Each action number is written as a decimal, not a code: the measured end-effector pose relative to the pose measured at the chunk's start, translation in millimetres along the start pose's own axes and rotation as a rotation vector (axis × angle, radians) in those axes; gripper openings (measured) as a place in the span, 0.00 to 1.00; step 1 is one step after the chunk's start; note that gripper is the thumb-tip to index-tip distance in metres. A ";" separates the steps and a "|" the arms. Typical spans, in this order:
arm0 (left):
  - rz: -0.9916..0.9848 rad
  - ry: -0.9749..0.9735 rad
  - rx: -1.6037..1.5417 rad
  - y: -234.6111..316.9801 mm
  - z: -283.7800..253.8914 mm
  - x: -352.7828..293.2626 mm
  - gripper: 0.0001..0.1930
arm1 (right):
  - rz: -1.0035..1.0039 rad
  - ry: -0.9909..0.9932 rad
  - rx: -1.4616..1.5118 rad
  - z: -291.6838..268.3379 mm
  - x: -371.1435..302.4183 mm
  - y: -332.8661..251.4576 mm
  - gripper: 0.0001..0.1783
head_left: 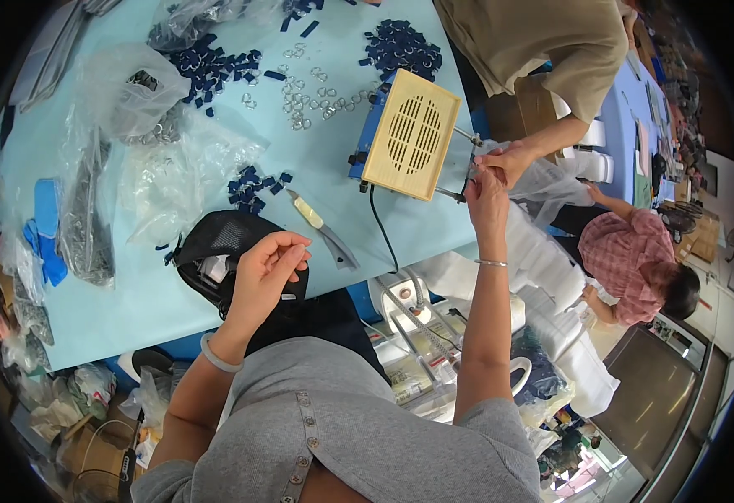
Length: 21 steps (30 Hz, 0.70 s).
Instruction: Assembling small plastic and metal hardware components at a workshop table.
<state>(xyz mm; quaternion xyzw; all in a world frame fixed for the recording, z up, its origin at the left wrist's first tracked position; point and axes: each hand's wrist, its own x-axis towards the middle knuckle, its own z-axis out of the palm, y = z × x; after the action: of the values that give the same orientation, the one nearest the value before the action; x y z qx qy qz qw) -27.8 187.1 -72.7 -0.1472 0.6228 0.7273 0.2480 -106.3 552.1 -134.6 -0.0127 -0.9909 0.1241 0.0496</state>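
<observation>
My left hand (268, 275) hovers over a black mesh pouch (226, 243) at the table's near edge. Its fingers are bent and closed together, with nothing showing in them. My right hand (489, 201) reaches out to the right, fingers pinched beside the metal rods (471, 139) of a blue heater-like device (413, 134) with a slotted cream cover. Another person's hand (511, 161) meets my fingertips there. Whatever lies between my right fingers is too small to make out. A box cutter (323, 228) with a yellow-and-grey handle lies right of the pouch.
Dark blue fabric tabs (402, 49) and metal rings (308, 102) lie in piles on the light blue table (140, 314). Clear plastic bags (166, 180) cover its left part. A black cord (378, 222) runs off the near edge. A second person (627, 260) sits at the right.
</observation>
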 end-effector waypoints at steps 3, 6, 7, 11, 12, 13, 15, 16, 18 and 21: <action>0.006 -0.005 0.009 0.4 -0.2 0.7 0.08 | 0.027 -0.013 0.036 -1.1 1.4 -0.9 0.11; 0.015 -0.013 0.018 2.4 0.1 1.9 0.08 | 0.062 -0.024 0.031 -6.3 -0.4 -4.6 0.11; 0.016 -0.015 0.020 3.5 0.4 2.5 0.09 | 0.062 -0.020 0.031 -7.7 -3.0 -3.4 0.11; 0.033 -0.016 0.013 7.5 6.0 4.5 0.08 | 0.246 -0.073 0.338 -28.0 -12.7 -23.1 0.08; 0.047 -0.049 0.021 10.9 10.3 6.5 0.08 | 0.383 -0.132 0.697 -39.4 -14.9 -36.4 0.07; 0.064 -0.084 0.033 15.4 15.2 10.0 0.08 | 0.370 -0.126 0.709 -44.5 -18.7 -48.5 0.07; 0.163 -0.098 0.072 21.6 27.2 16.8 0.08 | 0.399 -0.161 1.533 -51.2 -28.1 -78.5 0.07; 0.245 -0.124 0.108 25.5 33.5 19.6 0.09 | 0.383 -0.174 1.651 -54.7 -32.6 -94.9 0.07; 0.293 -0.123 0.110 45.2 45.4 19.5 0.08 | 0.327 -0.197 1.813 -57.1 -40.6 -123.5 0.08; 0.427 -0.109 0.091 61.1 57.2 19.4 0.08 | 0.304 -0.224 1.861 -62.5 -48.0 -161.8 0.08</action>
<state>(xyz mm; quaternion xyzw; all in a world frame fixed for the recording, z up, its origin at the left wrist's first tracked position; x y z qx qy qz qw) -71.8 240.3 -21.6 0.0390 0.6578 0.7412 0.1282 -54.3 408.9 -38.9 -0.0848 -0.4809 0.8697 -0.0721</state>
